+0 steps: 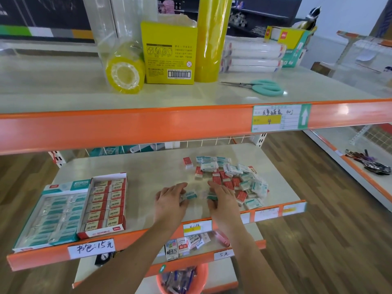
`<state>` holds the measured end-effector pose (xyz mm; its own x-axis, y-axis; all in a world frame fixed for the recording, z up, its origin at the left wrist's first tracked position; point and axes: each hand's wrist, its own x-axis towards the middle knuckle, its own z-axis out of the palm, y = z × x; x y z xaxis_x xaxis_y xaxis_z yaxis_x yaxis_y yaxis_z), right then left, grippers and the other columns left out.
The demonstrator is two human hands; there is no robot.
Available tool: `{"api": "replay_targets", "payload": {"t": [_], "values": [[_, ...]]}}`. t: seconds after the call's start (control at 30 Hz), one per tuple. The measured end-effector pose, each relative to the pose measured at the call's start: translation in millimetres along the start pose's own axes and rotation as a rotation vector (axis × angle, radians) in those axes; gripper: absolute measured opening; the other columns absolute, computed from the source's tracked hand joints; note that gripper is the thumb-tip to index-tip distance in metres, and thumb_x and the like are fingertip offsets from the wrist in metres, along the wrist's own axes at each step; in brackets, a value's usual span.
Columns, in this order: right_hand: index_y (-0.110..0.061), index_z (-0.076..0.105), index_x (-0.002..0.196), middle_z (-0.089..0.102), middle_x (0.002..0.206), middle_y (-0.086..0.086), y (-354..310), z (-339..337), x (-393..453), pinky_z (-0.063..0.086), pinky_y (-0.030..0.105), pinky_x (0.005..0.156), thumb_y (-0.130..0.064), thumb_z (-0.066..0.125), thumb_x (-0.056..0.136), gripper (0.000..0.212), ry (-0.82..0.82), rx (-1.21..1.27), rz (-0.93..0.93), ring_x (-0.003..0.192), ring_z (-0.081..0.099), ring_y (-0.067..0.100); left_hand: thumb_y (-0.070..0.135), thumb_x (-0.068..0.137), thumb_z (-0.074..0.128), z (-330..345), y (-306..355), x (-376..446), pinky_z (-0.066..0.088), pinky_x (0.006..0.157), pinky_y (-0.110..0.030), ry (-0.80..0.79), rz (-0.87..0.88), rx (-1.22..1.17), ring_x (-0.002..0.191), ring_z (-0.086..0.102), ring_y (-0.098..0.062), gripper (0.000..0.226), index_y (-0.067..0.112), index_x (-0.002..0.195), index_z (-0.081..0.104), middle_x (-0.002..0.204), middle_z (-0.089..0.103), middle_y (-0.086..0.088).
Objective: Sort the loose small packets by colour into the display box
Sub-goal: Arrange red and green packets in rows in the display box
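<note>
Both hands lie palm-down on the shelf, the left hand (169, 201) and right hand (222, 198) each curling fingers around teal packets (189, 195), with the loose pile (235, 179) just beyond the right hand and the display boxes (70, 209) well left of the left hand.

Red-and-white and teal-and-white loose packets (231, 179) are seen; the teal display box (53, 215) (rows all teal) adjoins a red display box (104, 205); shelf edges (148, 128) are orange.
</note>
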<state>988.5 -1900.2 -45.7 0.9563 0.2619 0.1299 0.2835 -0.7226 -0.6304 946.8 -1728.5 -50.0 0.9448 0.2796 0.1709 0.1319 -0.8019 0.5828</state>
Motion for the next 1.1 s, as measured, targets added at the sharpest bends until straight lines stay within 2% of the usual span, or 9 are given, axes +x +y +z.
{"api": "replay_targets", "payload": {"t": [0.17, 0.3, 0.43, 0.53, 0.63, 0.73, 0.83, 1.1], "values": [[-0.023, 0.051, 0.14, 0.057, 0.133, 0.0, 1, -2, 3, 0.039, 0.035, 0.103, -0.008, 0.058, 0.088, 0.054, -0.021, 0.016, 0.031, 0.126, 0.045, 0.026, 0.02, 0.085, 0.063, -8, 2, 1, 0.037, 0.094, -0.033, -0.077, 0.121, 0.149, 0.102, 0.056, -0.018, 0.056, 0.026, 0.137, 0.044, 0.108, 0.062, 0.006], [-0.028, 0.053, 0.136, 0.062, 0.123, -0.005, 0, -5, 4, 0.045, 0.032, 0.095, -0.009, 0.063, 0.086, 0.054, -0.021, 0.044, -0.001, 0.118, 0.052, 0.021, 0.011, 0.075, 0.074, -15, -6, 0, 0.045, 0.082, -0.036, -0.039, 0.197, 0.152, 0.089, 0.061, -0.021, 0.055, 0.023, 0.126, 0.056, 0.094, 0.067, 0.004], [-0.034, 0.052, 0.136, 0.062, 0.119, -0.011, -5, -13, 5, 0.041, 0.03, 0.094, -0.015, 0.068, 0.088, 0.054, -0.017, 0.036, -0.05, 0.114, 0.05, 0.013, 0.01, 0.076, 0.073, -30, -15, -4, 0.047, 0.086, -0.036, 0.013, 0.247, 0.153, 0.091, 0.06, -0.017, 0.055, 0.023, 0.126, 0.055, 0.097, 0.066, 0.007], [-0.038, 0.05, 0.137, 0.062, 0.105, -0.02, -14, -15, 5, 0.04, 0.027, 0.088, -0.019, 0.07, 0.088, 0.056, -0.032, 0.044, -0.097, 0.108, 0.051, 0.01, 0.011, 0.078, 0.072, -45, -23, -7, 0.048, 0.088, -0.036, 0.051, 0.268, 0.162, 0.093, 0.059, -0.016, 0.053, 0.025, 0.126, 0.054, 0.098, 0.066, 0.009], [-0.039, 0.05, 0.136, 0.062, 0.099, -0.025, -25, -11, 7, 0.046, 0.031, 0.09, -0.022, 0.071, 0.087, 0.055, -0.065, 0.064, -0.146, 0.105, 0.055, 0.007, 0.011, 0.076, 0.074, -61, -31, -11, 0.05, 0.086, -0.038, 0.08, 0.277, 0.158, 0.091, 0.06, -0.016, 0.052, 0.025, 0.122, 0.056, 0.096, 0.067, 0.01], [-0.037, 0.052, 0.134, 0.064, 0.098, -0.025, -39, -6, 8, 0.046, 0.025, 0.088, -0.024, 0.073, 0.087, 0.053, -0.085, 0.077, -0.193, 0.1, 0.056, 0.0, 0.011, 0.077, 0.074, -78, -38, -15, 0.053, 0.083, -0.037, 0.092, 0.274, 0.144, 0.092, 0.061, -0.015, 0.047, 0.024, 0.119, 0.058, 0.097, 0.067, 0.009], [-0.036, 0.054, 0.132, 0.064, 0.095, -0.026, -55, 0, 10, 0.045, 0.019, 0.082, -0.024, 0.075, 0.085, 0.053, -0.095, 0.068, -0.238, 0.095, 0.056, 0.0, 0.01, 0.074, 0.077, -94, -46, -19, 0.054, 0.079, -0.038, 0.126, 0.267, 0.163, 0.092, 0.063, -0.017, 0.043, 0.023, 0.112, 0.063, 0.097, 0.068, 0.006], [-0.034, 0.055, 0.126, 0.063, 0.092, -0.027, -100, 23, 14, 0.048, 0.029, 0.081, -0.025, 0.075, 0.084, 0.048, -0.132, 0.084, -0.352, 0.087, 0.055, 0.004, 0.012, 0.071, 0.08, -139, -73, -34, 0.052, 0.077, -0.041, 0.143, 0.133, 0.235, 0.093, 0.064, -0.025, 0.033, 0.022, 0.1, 0.067, 0.096, 0.07, 0.0]]}}
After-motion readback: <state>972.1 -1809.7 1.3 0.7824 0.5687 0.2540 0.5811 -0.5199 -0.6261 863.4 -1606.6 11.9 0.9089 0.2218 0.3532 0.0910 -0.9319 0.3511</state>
